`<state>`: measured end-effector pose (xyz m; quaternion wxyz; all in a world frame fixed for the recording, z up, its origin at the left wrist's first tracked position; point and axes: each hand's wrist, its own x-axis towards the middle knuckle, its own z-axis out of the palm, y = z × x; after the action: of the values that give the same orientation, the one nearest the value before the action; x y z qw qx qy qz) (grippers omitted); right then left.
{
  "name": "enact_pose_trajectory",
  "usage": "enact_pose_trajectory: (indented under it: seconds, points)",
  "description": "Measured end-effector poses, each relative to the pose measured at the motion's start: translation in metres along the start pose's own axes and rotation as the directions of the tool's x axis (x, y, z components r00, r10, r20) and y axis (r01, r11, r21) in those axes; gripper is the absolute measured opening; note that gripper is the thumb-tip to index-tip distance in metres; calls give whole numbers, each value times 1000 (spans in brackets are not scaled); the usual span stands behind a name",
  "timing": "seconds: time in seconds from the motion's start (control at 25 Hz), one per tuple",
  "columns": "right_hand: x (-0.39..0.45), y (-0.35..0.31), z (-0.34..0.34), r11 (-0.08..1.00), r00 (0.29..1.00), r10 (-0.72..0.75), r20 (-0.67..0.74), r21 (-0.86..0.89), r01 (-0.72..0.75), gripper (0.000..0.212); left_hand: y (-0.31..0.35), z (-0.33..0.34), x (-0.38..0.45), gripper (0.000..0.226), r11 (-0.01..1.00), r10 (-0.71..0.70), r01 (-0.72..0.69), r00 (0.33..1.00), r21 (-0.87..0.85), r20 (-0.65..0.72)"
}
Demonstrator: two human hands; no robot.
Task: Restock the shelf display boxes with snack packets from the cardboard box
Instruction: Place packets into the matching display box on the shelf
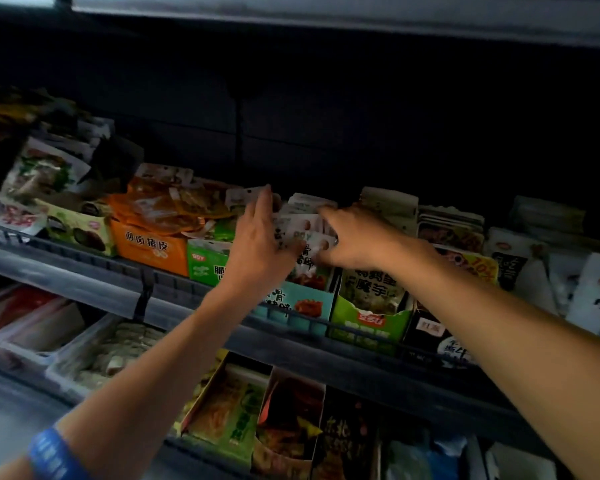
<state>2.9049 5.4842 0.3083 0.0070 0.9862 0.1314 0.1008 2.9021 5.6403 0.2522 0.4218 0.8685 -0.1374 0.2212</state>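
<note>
Both my hands reach up to a teal display box (303,304) on the upper shelf. White snack packets (300,228) stand stacked in it. My left hand (260,240) lies against the left side of the stack with its fingers straight and pointing up. My right hand (352,237) rests over the right side of the packets, fingers bent down onto them. The cardboard box is out of view.
An orange display box (149,251) and a green one (208,265) stand to the left, another green box (371,327) and black packs (433,337) to the right. The grey shelf rail (84,271) runs in front. A lower shelf holds more boxes (229,420). The back is dark.
</note>
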Motion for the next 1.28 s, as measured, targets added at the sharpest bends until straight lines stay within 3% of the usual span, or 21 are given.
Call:
enact_pose_trajectory:
  seconds: [0.04,0.12,0.16,0.24,0.32,0.36,0.48,0.6,0.68,0.84,0.96,1.04,1.12,1.2,1.28]
  points:
    - [3,2,1,999,998,-25,53,-30,27,75,3,1,-12,77,994,49,-43,997,103,-56]
    - [1,6,-3,1000,994,-10,109,-13,11,87,5,5,-38,51,941,202,-163,974,296,-105]
    - [-1,10,-6,998,995,22,93,56,-28,83,4,6,-48,37,910,239,-205,970,361,-52]
    - [-3,22,-14,993,997,48,-57,112,-41,48,0,7,-56,41,866,193,-229,973,444,125]
    - [-3,27,-19,993,990,-53,-133,-109,39,30,-4,6,-58,52,840,140,-221,970,495,197]
    - [0,27,-20,970,993,-110,-52,-222,96,33,-5,6,-60,55,824,149,-233,969,516,199]
    - [11,19,-20,907,976,-37,217,-402,124,40,-6,5,-68,57,812,160,-238,969,533,190]
    - [26,10,-20,892,942,78,326,-445,80,36,-4,3,-66,59,798,86,-219,963,562,254]
    - [33,9,-22,926,934,99,343,-375,39,32,-5,4,-65,60,790,108,-239,961,564,256]
    - [36,29,-19,999,953,45,300,-41,-34,43,-11,7,-66,62,800,158,-262,960,540,232]
    - [31,42,-12,968,989,-40,141,-239,73,35,-10,7,-66,61,803,158,-260,960,536,229]
    - [25,35,-10,891,961,-116,253,-400,213,45,-12,7,-66,61,805,156,-263,959,532,237]
    - [20,27,-7,841,916,-149,372,-439,315,57,-11,7,-67,58,803,143,-259,958,537,247]
    - [19,24,-7,836,899,-122,421,-445,322,61,-10,7,-67,51,806,131,-252,959,536,253]
    - [16,27,-12,852,923,-127,363,-437,288,68,-9,6,-66,50,804,131,-254,958,537,257]
